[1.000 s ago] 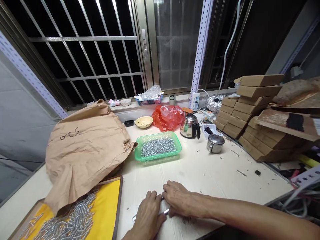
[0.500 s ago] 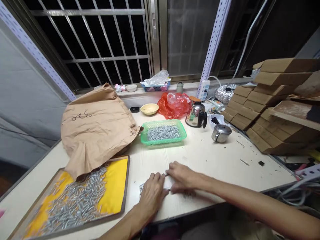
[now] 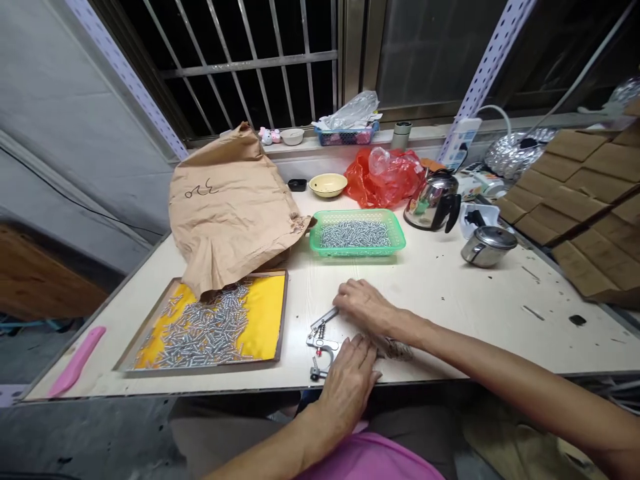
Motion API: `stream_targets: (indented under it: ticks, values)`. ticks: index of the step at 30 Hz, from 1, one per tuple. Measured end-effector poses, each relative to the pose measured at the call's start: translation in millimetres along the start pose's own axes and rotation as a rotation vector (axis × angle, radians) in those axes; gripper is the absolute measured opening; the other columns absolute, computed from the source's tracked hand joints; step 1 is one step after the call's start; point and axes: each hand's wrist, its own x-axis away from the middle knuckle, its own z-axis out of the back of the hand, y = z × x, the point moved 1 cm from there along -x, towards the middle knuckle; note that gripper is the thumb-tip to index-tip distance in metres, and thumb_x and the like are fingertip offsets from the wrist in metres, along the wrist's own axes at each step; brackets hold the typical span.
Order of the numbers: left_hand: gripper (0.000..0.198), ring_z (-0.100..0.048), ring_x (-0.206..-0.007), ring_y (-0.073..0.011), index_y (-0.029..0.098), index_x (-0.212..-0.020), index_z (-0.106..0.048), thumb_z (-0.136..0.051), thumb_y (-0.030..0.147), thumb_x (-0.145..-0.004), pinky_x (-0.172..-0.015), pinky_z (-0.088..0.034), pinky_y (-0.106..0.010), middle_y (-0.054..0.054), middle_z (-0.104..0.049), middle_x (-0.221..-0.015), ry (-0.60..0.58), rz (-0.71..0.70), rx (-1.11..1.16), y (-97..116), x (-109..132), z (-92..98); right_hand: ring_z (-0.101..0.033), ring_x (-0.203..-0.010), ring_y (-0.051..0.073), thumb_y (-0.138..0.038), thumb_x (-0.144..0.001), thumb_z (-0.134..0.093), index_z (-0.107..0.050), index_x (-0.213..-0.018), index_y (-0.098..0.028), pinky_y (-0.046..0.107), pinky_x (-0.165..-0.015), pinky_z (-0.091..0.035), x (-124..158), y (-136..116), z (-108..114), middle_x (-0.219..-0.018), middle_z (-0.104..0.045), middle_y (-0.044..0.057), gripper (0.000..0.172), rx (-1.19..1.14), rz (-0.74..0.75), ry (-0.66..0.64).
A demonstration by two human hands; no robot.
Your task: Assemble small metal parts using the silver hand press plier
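Observation:
A small silver metal lever tool (image 3: 330,346) lies near the table's front edge. It has a hinged arm, a coil spring, a curved jaw, a red part and a black knob. My left hand (image 3: 349,375) is closed over the tool's body, fingers together and pressed down. My right hand (image 3: 364,303) is curled round the end of the raised arm; its fingertips are partly hidden. Beneath my right forearm lies a small pile of metal pieces (image 3: 399,350), blurred and partly covered. To the left, loose screws (image 3: 200,333) are heaped on a yellow-lined tray (image 3: 267,313).
A large brown paper bag (image 3: 235,200) overhangs the tray's back. Behind my hands sits a green basket (image 3: 357,252) of screws. A kettle (image 3: 433,200), a lidded metal pot (image 3: 489,245) and stacked cardboard boxes (image 3: 575,193) stand right. A pink scoop-like thing (image 3: 77,362) lies at the left edge.
The view has tilted down and turned left. My hands have shifted along the tool, so its spring, jaw and arm now show left of them, where they were mostly covered.

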Motion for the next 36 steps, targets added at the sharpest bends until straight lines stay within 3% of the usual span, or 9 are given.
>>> stream_targets:
  ticks: [4, 7, 12, 15, 18, 25, 28, 31, 36]
  values:
    - [0.025, -0.059, -0.098, -0.0220, 0.014, -0.110, -0.056, -0.051, 0.015, -0.085, -0.084, -0.050, -0.034, -0.011, -0.065, -0.104, 0.064, -0.170, 0.069, 12.1, 22.0, 16.3, -0.042, -0.100, 0.022, -0.025, -0.088, -0.054, -0.065, -0.088, -0.024, 0.032, -0.076, -0.032, 1.1, -49.8, 3.6, -0.101, -0.056, 0.005, 0.011, -0.104, 0.442, -0.024]
    - [0.016, -0.058, -0.079, -0.0166, 0.014, -0.098, -0.058, -0.051, 0.012, -0.084, -0.072, -0.049, -0.028, -0.006, -0.065, -0.084, 0.208, -0.260, 0.068, 3.6, 44.8, 46.5, -0.041, -0.100, 0.023, -0.024, -0.082, -0.059, -0.062, -0.077, -0.020, 0.034, -0.077, -0.030, 0.4, -64.5, -3.0, -0.093, -0.057, 0.006, 0.007, -0.104, 0.616, -0.040]
    - [0.017, -0.051, -0.078, -0.0173, 0.016, -0.097, -0.059, -0.043, 0.015, -0.090, -0.074, -0.044, -0.031, -0.006, -0.061, -0.082, 0.283, 0.246, -0.279, -76.6, 69.4, 110.3, -0.044, -0.084, 0.019, -0.017, -0.084, -0.053, -0.056, -0.077, -0.017, 0.033, -0.075, -0.029, -10.4, -67.4, -31.2, -0.082, -0.057, 0.005, 0.008, -0.056, 0.696, 0.021]
    - [0.021, -0.049, -0.084, -0.0206, 0.017, -0.097, -0.062, -0.042, 0.021, -0.091, -0.074, -0.044, -0.032, -0.007, -0.060, -0.086, 0.204, 0.453, -0.490, -131.8, 72.1, 130.4, -0.043, -0.076, 0.016, -0.014, -0.088, -0.046, -0.054, -0.079, -0.017, 0.030, -0.071, -0.029, -16.4, -66.5, -30.0, -0.077, -0.055, 0.003, 0.013, -0.077, 0.625, 0.155]
    - [0.025, -0.047, -0.088, -0.0227, 0.019, -0.098, -0.064, -0.040, 0.019, -0.091, -0.068, -0.042, -0.031, -0.008, -0.058, -0.089, 0.028, 0.516, -0.595, -165.1, 64.8, 134.9, -0.041, -0.070, 0.015, -0.012, -0.091, -0.040, -0.055, -0.077, -0.016, 0.029, -0.066, -0.029, -23.2, -50.8, -2.0, -0.073, -0.054, 0.003, 0.021, -0.037, 0.412, 0.366]
    - [0.029, -0.048, -0.093, -0.0237, 0.016, -0.078, -0.064, -0.037, 0.009, -0.086, -0.069, -0.040, -0.032, -0.011, -0.056, -0.095, -0.262, 0.470, -0.565, -184.5, 47.3, 142.6, -0.048, -0.088, 0.023, -0.012, -0.086, -0.051, -0.062, -0.097, -0.014, 0.034, -0.073, -0.035, -33.1, 10.2, 74.8, -0.095, -0.059, 0.011, 0.016, 0.234, -0.121, 0.604]
    - [0.031, -0.050, -0.092, -0.0229, 0.016, -0.083, -0.063, -0.034, 0.006, -0.086, -0.073, -0.041, -0.033, -0.011, -0.057, -0.095, -0.302, 0.450, -0.491, -193.3, 49.3, 147.7, -0.050, -0.093, 0.023, -0.015, -0.084, -0.056, -0.061, -0.102, -0.015, 0.034, -0.076, -0.037, -20.0, 0.8, 69.8, -0.100, -0.059, 0.010, 0.019, 0.123, -0.117, 0.514]
    - [0.032, -0.052, -0.090, -0.0224, 0.017, -0.088, -0.062, -0.032, 0.006, -0.085, -0.075, -0.042, -0.033, -0.010, -0.057, -0.095, -0.335, 0.430, -0.455, -203.7, 51.9, 149.2, -0.052, -0.086, 0.018, -0.018, -0.086, -0.055, -0.062, -0.096, -0.018, 0.030, -0.075, -0.039, 3.1, -21.2, 45.0, -0.094, -0.060, 0.005, 0.011, -0.093, -0.059, 0.301]
    - [0.035, -0.054, -0.090, -0.0238, 0.016, -0.084, -0.063, -0.029, 0.006, -0.082, -0.073, -0.042, -0.034, -0.012, -0.058, -0.096, -0.328, 0.410, -0.492, -218.2, 56.6, 145.8, -0.053, -0.084, 0.017, -0.020, -0.087, -0.052, -0.059, -0.083, -0.019, 0.030, -0.075, -0.038, 52.8, -39.9, 5.2, -0.090, -0.059, 0.002, 0.008, -0.281, -0.149, 0.026]
